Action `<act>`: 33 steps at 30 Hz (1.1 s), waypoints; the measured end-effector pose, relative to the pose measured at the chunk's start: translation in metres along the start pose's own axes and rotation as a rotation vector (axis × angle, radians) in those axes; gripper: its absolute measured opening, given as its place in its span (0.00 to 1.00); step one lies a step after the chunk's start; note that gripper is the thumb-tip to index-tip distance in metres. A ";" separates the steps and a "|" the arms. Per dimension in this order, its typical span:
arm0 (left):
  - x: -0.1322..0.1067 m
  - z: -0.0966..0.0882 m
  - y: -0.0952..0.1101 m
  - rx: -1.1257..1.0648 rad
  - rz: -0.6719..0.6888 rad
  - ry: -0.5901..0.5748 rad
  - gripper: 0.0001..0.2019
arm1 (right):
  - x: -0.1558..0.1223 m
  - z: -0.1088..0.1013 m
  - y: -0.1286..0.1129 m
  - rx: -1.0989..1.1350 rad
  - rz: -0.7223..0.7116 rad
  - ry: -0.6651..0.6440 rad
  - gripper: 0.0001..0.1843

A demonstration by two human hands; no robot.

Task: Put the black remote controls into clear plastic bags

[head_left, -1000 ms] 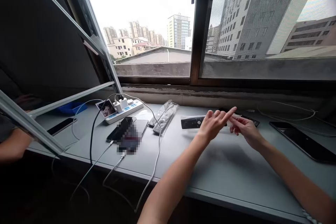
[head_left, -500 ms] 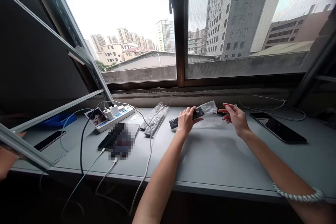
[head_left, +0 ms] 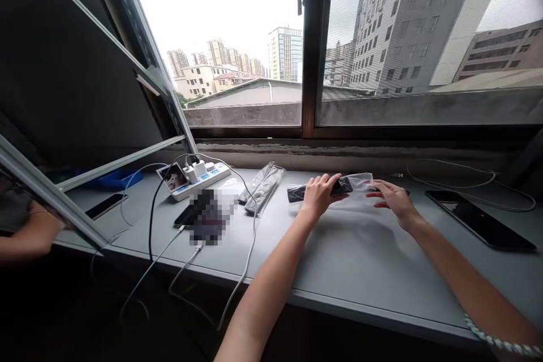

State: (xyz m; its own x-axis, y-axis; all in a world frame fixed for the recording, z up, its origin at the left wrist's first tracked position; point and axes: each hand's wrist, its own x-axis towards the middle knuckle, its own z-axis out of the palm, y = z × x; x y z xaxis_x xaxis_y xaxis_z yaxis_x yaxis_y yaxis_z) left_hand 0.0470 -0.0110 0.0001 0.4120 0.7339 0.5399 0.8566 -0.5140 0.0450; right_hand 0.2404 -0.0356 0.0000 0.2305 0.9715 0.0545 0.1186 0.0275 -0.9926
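Observation:
My left hand (head_left: 317,197) is closed round a long black bar-shaped item (head_left: 296,193) in a clear plastic bag (head_left: 361,182), just over the table. The item's exact kind does not show. At the bag's loose right end, my right hand (head_left: 396,202) has its fingertips closed on the plastic film. A small dark thing lies partly hidden behind that hand. Left of my hands, two similar dark bars in clear plastic bags (head_left: 262,191) lie side by side on the grey table (head_left: 360,263).
A large black phone (head_left: 479,219) lies at right, near a white cable (head_left: 449,184). At left are a power strip (head_left: 201,181) with plugs, charging devices (head_left: 186,218) and another phone (head_left: 106,206). A metal frame post (head_left: 51,198) stands before another person's arm (head_left: 34,237).
The view has shifted, so the table things sit differently. My right hand has come to the bag's end, its fingers now at the film. My left hand still holds the bagged bar, now lying flatter.

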 end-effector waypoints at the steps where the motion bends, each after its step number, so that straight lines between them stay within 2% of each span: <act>1: 0.000 0.000 0.000 -0.001 0.000 -0.002 0.29 | 0.000 0.000 0.000 0.010 0.013 -0.025 0.14; 5: -0.003 0.002 0.003 -0.009 0.031 -0.025 0.27 | -0.002 0.001 0.003 -0.004 0.027 -0.179 0.13; 7: -0.004 0.001 0.006 -0.007 0.066 -0.033 0.27 | -0.002 0.002 0.006 -0.040 0.029 -0.210 0.15; 12: -0.003 -0.001 0.014 0.009 0.142 -0.024 0.25 | 0.002 -0.003 0.012 -0.139 0.004 -0.180 0.23; 17: -0.003 -0.002 0.017 0.017 0.141 -0.019 0.27 | -0.001 -0.005 0.007 -0.160 -0.025 -0.141 0.28; 24: -0.004 -0.004 0.016 -0.007 0.035 -0.009 0.27 | -0.007 -0.002 0.005 -0.033 0.039 -0.205 0.23; 29: -0.002 -0.007 0.024 -0.027 0.057 -0.010 0.28 | 0.001 -0.009 0.017 0.052 0.055 -0.183 0.19; 33: 0.001 -0.011 0.021 -0.032 0.115 -0.008 0.28 | 0.001 -0.011 0.010 0.066 0.053 -0.241 0.19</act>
State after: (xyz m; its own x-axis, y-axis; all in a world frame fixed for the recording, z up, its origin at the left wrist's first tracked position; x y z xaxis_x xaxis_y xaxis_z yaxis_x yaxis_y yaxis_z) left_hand 0.0620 -0.0259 0.0107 0.5094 0.6726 0.5367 0.7934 -0.6087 0.0097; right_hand 0.2520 -0.0371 -0.0087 -0.0032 0.9998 -0.0177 0.0471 -0.0175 -0.9987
